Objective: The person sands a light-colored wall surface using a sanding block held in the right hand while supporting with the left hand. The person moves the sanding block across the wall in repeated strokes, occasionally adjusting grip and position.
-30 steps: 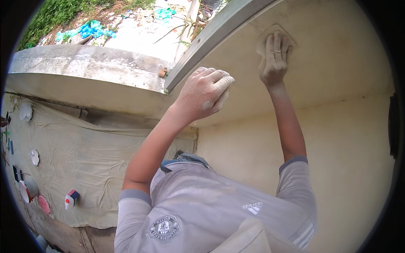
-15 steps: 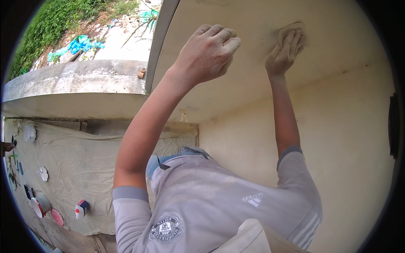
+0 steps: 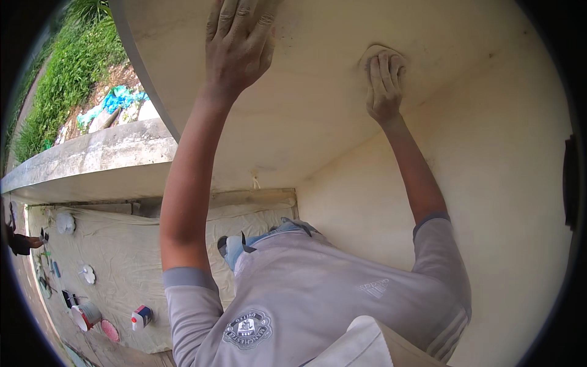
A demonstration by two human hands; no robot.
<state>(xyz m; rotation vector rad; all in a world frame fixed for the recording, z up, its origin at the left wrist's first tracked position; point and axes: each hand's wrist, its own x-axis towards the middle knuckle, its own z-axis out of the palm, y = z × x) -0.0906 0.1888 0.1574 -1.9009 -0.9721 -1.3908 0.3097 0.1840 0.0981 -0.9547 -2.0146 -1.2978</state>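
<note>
Where the right grip (image 3: 384,87) presses, a pale pad (image 3: 380,50) lies underneath.

Left hand (image 3: 239,49) raised, fist opened, fingers (image 3: 225,19) straighter. Right hand (image 3: 384,88), pad (image 3: 374,51) shifted farther from grey edge (image 3: 137,61).

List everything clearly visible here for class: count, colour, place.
Upper surface: one, cream, top
Wall: one, cream, right
Pad: one, beige, against the upper surface
Ledge: one, grey, left
Plants: uncounted, green, upper left
Plastic: uncounted, blue, beyond the ledge
Ground sheet: one, beige, lower left
Discs: two, white, on the ground sheet
Bucket: one, white and red, lower left
Round item: one, pink, beside the bucket
Jug: one, white, red and blue, right of the bucket
Small items: several, unclear, far left
Other person's arm: one, dark-sleeved, left edge
Shirt: one, grey, lower centre
Trousers: one pair, blue, centre
Left hand: one, dusty, top edge
Right hand: one, dusty, over the pad
</note>
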